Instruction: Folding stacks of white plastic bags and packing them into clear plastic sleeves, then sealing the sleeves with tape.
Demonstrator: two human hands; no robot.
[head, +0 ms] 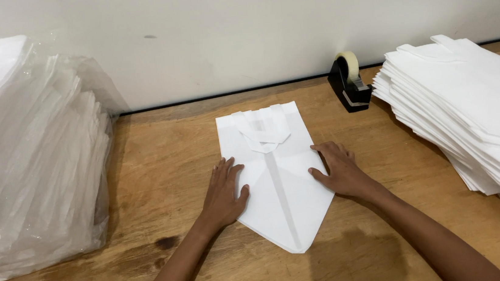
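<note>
Fingers of the left hand [224,193] and right hand [337,169] are lying spread flat, gripping nothing, pressing the folded white bag [279,186] lying mid wooden table [155,168].

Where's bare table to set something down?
Bare wood lies between the plastic-wrapped bundle and white bag, and along the near edge of the table. Crowded on the right: tape dispenser beside the bag stack.

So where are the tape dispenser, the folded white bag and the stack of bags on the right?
tape dispenser [348,85]: head view, black base.
folded white bag [279,192]: head view, centre seam.
stack of white bags [472,101]: head view, top bag.
</note>
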